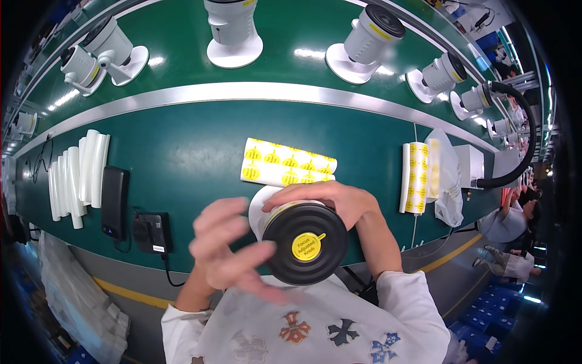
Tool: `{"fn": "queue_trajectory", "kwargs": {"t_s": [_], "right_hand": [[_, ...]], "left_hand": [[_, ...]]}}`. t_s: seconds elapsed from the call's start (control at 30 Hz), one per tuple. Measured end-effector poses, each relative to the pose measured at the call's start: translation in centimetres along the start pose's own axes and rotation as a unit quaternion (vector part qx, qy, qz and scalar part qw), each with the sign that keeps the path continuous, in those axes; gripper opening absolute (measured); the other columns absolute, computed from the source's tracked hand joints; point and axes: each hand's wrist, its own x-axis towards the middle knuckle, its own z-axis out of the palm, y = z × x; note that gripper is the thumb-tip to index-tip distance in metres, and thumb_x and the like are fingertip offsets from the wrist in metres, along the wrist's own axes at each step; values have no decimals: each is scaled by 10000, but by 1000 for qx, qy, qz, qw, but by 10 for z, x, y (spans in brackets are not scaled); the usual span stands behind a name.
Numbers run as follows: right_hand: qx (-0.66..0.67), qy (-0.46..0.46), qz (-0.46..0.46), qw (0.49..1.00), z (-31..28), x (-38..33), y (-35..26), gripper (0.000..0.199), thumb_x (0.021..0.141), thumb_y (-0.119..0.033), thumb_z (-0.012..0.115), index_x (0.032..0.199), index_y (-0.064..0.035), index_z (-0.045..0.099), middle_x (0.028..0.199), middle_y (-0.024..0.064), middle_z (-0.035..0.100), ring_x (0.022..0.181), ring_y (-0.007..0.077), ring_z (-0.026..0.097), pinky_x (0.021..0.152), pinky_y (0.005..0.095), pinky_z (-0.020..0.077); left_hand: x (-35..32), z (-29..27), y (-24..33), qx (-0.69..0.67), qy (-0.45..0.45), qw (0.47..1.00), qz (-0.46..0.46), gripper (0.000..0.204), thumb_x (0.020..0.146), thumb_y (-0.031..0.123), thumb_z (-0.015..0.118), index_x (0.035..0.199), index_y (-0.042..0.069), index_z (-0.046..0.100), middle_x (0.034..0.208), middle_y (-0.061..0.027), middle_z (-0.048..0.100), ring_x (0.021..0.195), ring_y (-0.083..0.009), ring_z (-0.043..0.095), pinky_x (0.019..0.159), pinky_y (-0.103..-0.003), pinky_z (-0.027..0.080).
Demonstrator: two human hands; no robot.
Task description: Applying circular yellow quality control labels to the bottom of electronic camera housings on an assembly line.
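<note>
A white cylindrical device on a round white base point(259, 203) stands at the near edge of the bench in front of me. Its black ridged round end point(285, 267) faces up toward me and bears a yellow round sticker point(308, 247) with a small tab. My right hand point(336, 200) is wrapped round the far side of the device body, fingers curled over it. My left hand point(227, 246), blurred by motion, is at the left of the black end with its fingers spread. Just beyond lies a sheet of yellow round stickers point(285, 164), curling at its edges.
Rolled white sheets point(79, 176), a black power bank point(114, 203) and a black box with a cable point(153, 232) lie at the left. More sticker rolls point(415, 177) and a plastic bag point(447, 182) are at the right. Similar white devices point(233, 30) line the far green belt.
</note>
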Motion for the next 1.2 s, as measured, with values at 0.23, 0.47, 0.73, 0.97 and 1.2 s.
{"fn": "queue_trajectory", "kwargs": {"t_s": [0.23, 0.47, 0.73, 0.97, 1.2], "right_hand": [[73, 312, 76, 944, 35, 4, -55, 269, 886, -266, 627, 1011, -28, 626, 934, 154, 629, 927, 293, 615, 933, 442, 515], [73, 358, -40, 930, 38, -15, -52, 436, 947, -419, 536, 1283, -161, 432, 1139, 216, 517, 1062, 444, 565, 969, 577, 454], [-138, 428, 45, 892, 43, -30, -45, 458, 1003, -335, 432, 1351, -130, 214, 1049, 277, 589, 937, 352, 623, 887, 432, 509], [211, 424, -52, 879, 53, 1, -82, 482, 1012, -365, 412, 1423, -169, 254, 994, 280, 597, 909, 372, 622, 861, 508, 496], [563, 280, -45, 776, 32, -13, -56, 538, 1023, -347, 289, 1275, 88, 481, 1198, 218, 613, 1111, 256, 589, 1067, 351, 387]], "left_hand": [[-53, 19, 9, -258, 54, 895, -359, 1023, 754, 507, 728, 1476, 29, 184, 1459, -211, 308, 1348, -359, 351, 1068, -465, 339], [-54, 94, 15, -664, 36, 512, -544, 1307, 590, 708, 775, 1546, 238, 19, 1551, -110, 163, 1427, -312, 241, 1150, -490, 255], [-27, 96, 18, -668, 97, 500, -543, 1154, 661, 749, 573, 1552, 230, 55, 1497, -145, 266, 1385, -324, 309, 1123, -497, 280], [-27, 95, 7, -672, 127, 517, -514, 1247, 582, 621, 742, 1537, 251, 31, 1419, -211, 339, 1334, -374, 368, 1109, -521, 311], [-22, 90, 5, -650, 114, 596, -458, 1238, 534, 549, 825, 1490, 228, 106, 1339, -167, 405, 1263, -305, 412, 1081, -465, 350]]}}
